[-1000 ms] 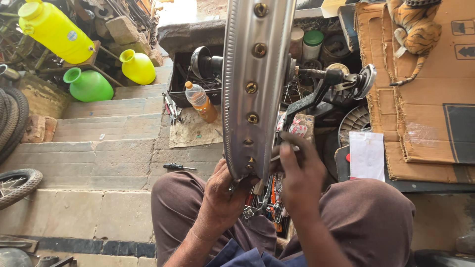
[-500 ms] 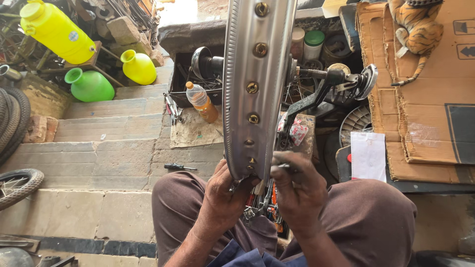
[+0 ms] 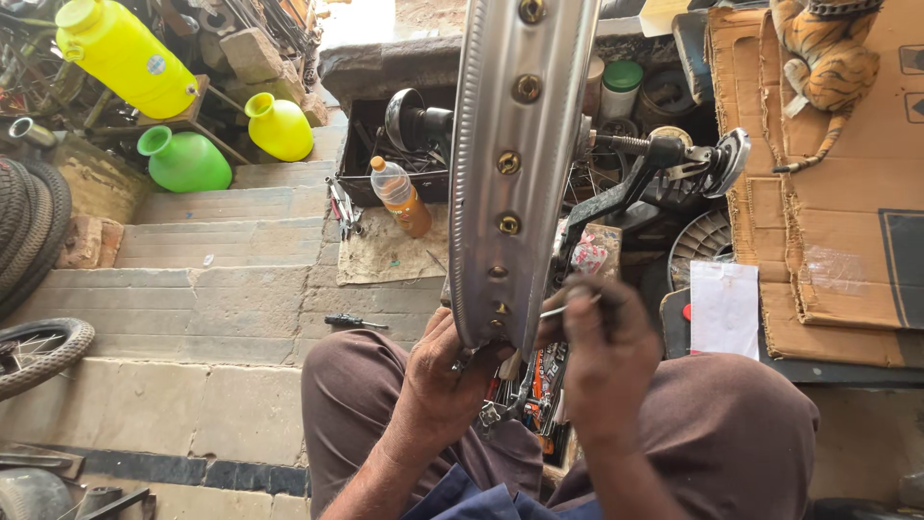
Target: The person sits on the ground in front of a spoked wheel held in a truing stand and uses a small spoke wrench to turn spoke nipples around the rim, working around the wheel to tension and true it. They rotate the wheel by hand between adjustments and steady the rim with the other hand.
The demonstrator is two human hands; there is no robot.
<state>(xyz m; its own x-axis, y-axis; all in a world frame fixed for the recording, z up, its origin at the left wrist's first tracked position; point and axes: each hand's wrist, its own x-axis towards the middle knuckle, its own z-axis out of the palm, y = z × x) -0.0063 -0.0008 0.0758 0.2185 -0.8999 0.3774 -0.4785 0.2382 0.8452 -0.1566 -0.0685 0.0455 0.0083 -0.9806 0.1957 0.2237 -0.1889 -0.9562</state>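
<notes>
Steps behind: hands (image 3: 452, 371) (image 3: 602, 342) hold wheel rim (image 3: 510, 173).

flattened brown cardboard box (image 3: 847, 221) far right; white paper sheet (image 3: 724, 308) against it | small printed packet (image 3: 595, 252), perhaps pink-white, by rim

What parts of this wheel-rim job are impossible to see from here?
- Top of the metal rim: cut off by the head view's upper edge.
- Left hand fingertips: hidden behind the rim's lower end.
- Thin spoke in the right hand: its far end is hidden by the rim.
- Small parts between the knees: too cluttered to identify.
</notes>
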